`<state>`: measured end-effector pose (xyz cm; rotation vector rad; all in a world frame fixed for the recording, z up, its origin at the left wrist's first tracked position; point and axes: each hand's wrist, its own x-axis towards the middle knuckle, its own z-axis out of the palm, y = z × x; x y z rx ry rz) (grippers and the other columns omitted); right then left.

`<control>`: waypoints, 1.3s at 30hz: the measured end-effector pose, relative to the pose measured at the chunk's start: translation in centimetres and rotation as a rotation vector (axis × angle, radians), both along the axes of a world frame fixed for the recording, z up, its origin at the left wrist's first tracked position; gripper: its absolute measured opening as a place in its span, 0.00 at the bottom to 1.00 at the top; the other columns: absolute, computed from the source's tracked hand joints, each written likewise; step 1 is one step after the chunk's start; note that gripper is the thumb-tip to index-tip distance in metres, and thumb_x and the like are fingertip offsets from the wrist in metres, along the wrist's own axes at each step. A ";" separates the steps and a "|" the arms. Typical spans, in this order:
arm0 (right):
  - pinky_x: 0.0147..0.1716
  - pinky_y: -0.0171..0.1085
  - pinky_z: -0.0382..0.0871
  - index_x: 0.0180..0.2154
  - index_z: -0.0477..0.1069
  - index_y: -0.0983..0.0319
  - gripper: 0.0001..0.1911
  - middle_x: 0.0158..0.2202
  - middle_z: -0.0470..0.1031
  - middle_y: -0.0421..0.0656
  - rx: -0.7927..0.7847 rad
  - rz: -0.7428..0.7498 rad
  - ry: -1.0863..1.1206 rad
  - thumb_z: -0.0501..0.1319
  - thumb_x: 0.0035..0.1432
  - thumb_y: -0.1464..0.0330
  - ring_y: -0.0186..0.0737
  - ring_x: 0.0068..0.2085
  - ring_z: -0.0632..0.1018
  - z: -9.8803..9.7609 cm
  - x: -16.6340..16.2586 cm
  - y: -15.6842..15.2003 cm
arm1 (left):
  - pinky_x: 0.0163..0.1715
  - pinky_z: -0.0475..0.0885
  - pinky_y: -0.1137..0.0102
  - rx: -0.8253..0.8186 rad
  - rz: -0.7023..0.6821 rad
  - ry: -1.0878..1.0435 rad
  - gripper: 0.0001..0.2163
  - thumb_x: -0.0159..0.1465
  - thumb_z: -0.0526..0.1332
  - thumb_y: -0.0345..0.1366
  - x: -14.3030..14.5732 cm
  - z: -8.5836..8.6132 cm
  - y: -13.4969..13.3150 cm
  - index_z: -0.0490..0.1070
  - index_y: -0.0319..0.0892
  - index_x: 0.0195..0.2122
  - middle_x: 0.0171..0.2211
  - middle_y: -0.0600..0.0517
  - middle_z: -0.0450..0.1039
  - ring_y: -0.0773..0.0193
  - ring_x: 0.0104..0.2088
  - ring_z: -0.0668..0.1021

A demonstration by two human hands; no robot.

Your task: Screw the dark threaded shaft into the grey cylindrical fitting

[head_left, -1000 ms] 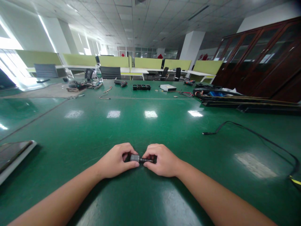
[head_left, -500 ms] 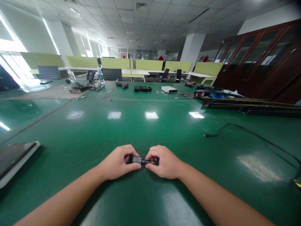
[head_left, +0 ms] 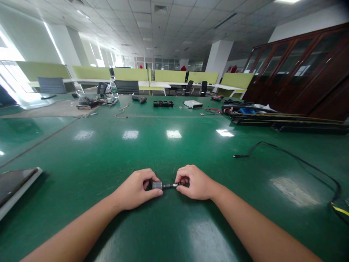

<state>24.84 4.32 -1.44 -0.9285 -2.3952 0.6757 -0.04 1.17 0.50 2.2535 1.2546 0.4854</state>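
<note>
My left hand (head_left: pixel 137 190) grips a small grey cylinder with a shaft, which looks like a small motor (head_left: pixel 157 185), between thumb and fingers just above the green table (head_left: pixel 169 154). Its thin dark shaft (head_left: pixel 169 186) points right. At the tip of that shaft, my right hand (head_left: pixel 198 183) pinches a small dark ribbed piece like a coil spring (head_left: pixel 179 184). The fingers hide part of this piece. Whether it still surrounds the shaft's tip I cannot tell.
A tablet-like device (head_left: pixel 16 185) lies at the left edge. A black cable (head_left: pixel 286 148) curves across the right side. Farther back are a black block (head_left: pixel 163 104), a white box (head_left: pixel 193 104), a power drill (head_left: pixel 139 98) and a pile of dark strips (head_left: pixel 272 117).
My right hand has moved right and slightly up, sliding the spring-like piece along the shaft and baring more of it. The left hand keeps its hold on the motor-like cylinder.
</note>
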 end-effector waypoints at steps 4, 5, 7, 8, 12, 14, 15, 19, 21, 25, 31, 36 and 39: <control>0.23 0.31 0.57 0.25 0.73 0.63 0.03 0.21 0.67 0.36 -0.043 -0.043 0.016 0.64 0.45 0.76 0.31 0.23 0.67 0.1 0.6 0.3 | 0.28 0.61 0.73 0.007 0.002 -0.002 0.11 0.61 0.66 0.44 0.0 0.0 0.0 0.76 0.42 0.37 0.29 0.55 0.69 0.65 0.29 0.70; 0.23 0.31 0.58 0.25 0.73 0.63 0.03 0.21 0.67 0.36 -0.046 -0.041 0.018 0.64 0.45 0.76 0.31 0.23 0.67 0.1 0.7 0.3 | 0.29 0.61 0.73 0.007 0.002 -0.001 0.11 0.61 0.66 0.44 0.0 0.0 0.0 0.76 0.42 0.38 0.29 0.55 0.69 0.65 0.29 0.70; 0.24 0.31 0.58 0.25 0.73 0.63 0.03 0.21 0.67 0.36 -0.043 -0.033 0.019 0.64 0.45 0.76 0.31 0.23 0.67 0.0 0.7 0.3 | 0.29 0.60 0.73 0.003 0.006 0.001 0.11 0.61 0.66 0.44 0.0 0.0 0.0 0.76 0.42 0.38 0.29 0.55 0.68 0.65 0.29 0.70; 0.24 0.31 0.58 0.25 0.73 0.63 0.03 0.21 0.67 0.36 -0.043 -0.029 0.019 0.64 0.45 0.76 0.31 0.23 0.67 0.0 0.6 0.3 | 0.28 0.60 0.73 0.001 0.009 0.003 0.11 0.61 0.66 0.44 0.0 0.0 0.0 0.76 0.42 0.37 0.29 0.55 0.68 0.65 0.29 0.70; 0.25 0.31 0.59 0.25 0.73 0.63 0.03 0.21 0.68 0.36 -0.057 -0.013 0.017 0.64 0.45 0.76 0.31 0.24 0.68 0.0 0.6 0.3 | 0.28 0.60 0.73 -0.009 0.018 0.008 0.12 0.61 0.66 0.45 0.1 -0.1 0.0 0.76 0.42 0.37 0.28 0.55 0.67 0.65 0.28 0.69; 0.27 0.32 0.60 0.25 0.73 0.63 0.03 0.22 0.69 0.37 -0.043 -0.005 0.013 0.65 0.44 0.75 0.32 0.24 0.68 0.0 0.3 0.2 | 0.28 0.60 0.73 -0.009 0.017 0.006 0.12 0.61 0.66 0.45 0.1 -0.1 0.0 0.76 0.42 0.38 0.28 0.55 0.67 0.65 0.28 0.69; 0.28 0.32 0.61 0.25 0.73 0.63 0.03 0.22 0.69 0.37 -0.031 -0.001 0.016 0.65 0.45 0.75 0.32 0.25 0.69 0.0 0.1 0.1 | 0.28 0.60 0.73 -0.008 0.015 0.004 0.11 0.61 0.66 0.44 0.0 -0.1 0.0 0.76 0.42 0.38 0.28 0.55 0.68 0.65 0.28 0.69; 0.36 0.35 0.65 0.41 0.75 0.61 0.17 0.31 0.73 0.39 -0.036 0.063 0.110 0.64 0.46 0.76 0.36 0.31 0.72 -0.1 -1.2 -0.9 | 0.29 0.60 0.73 -0.006 0.015 0.004 0.11 0.60 0.66 0.44 0.0 -0.1 -0.1 0.75 0.41 0.37 0.28 0.55 0.67 0.65 0.28 0.69; 0.36 0.35 0.66 0.48 0.72 0.60 0.24 0.32 0.73 0.38 -0.065 0.081 0.137 0.62 0.46 0.78 0.36 0.32 0.72 -0.3 -1.8 -1.3 | 0.29 0.61 0.72 -0.004 0.004 0.003 0.11 0.60 0.66 0.43 -0.1 0.0 -0.1 0.75 0.41 0.38 0.28 0.55 0.67 0.65 0.29 0.69; 0.34 0.34 0.65 0.47 0.71 0.61 0.22 0.30 0.72 0.37 -0.101 0.063 0.136 0.62 0.48 0.78 0.35 0.31 0.72 -0.5 -2.3 -1.6 | 0.29 0.61 0.73 -0.003 -0.010 -0.001 0.11 0.60 0.66 0.42 -0.1 0.0 0.0 0.75 0.41 0.38 0.29 0.56 0.67 0.65 0.28 0.69; 0.33 0.33 0.65 0.37 0.73 0.62 0.12 0.29 0.71 0.38 -0.054 0.063 0.131 0.63 0.48 0.77 0.34 0.31 0.72 -0.4 -2.2 -1.4 | 0.28 0.60 0.73 -0.012 -0.002 0.011 0.11 0.59 0.66 0.42 -0.2 -0.3 0.0 0.74 0.41 0.38 0.29 0.56 0.67 0.66 0.28 0.69; 0.33 0.33 0.64 0.36 0.73 0.62 0.11 0.29 0.70 0.38 -0.016 0.080 0.119 0.63 0.48 0.77 0.34 0.30 0.71 -0.2 -2.4 -1.5 | 0.28 0.60 0.73 -0.009 0.002 0.025 0.12 0.57 0.68 0.42 -0.3 -0.2 0.0 0.74 0.41 0.38 0.29 0.56 0.67 0.65 0.28 0.69; 0.33 0.33 0.63 0.35 0.74 0.62 0.11 0.28 0.69 0.38 -0.001 0.089 0.104 0.64 0.47 0.77 0.34 0.30 0.71 -0.2 -2.4 -1.4 | 0.28 0.60 0.73 -0.012 -0.007 0.020 0.12 0.58 0.67 0.42 -0.2 -0.1 0.1 0.74 0.41 0.38 0.29 0.55 0.68 0.65 0.29 0.69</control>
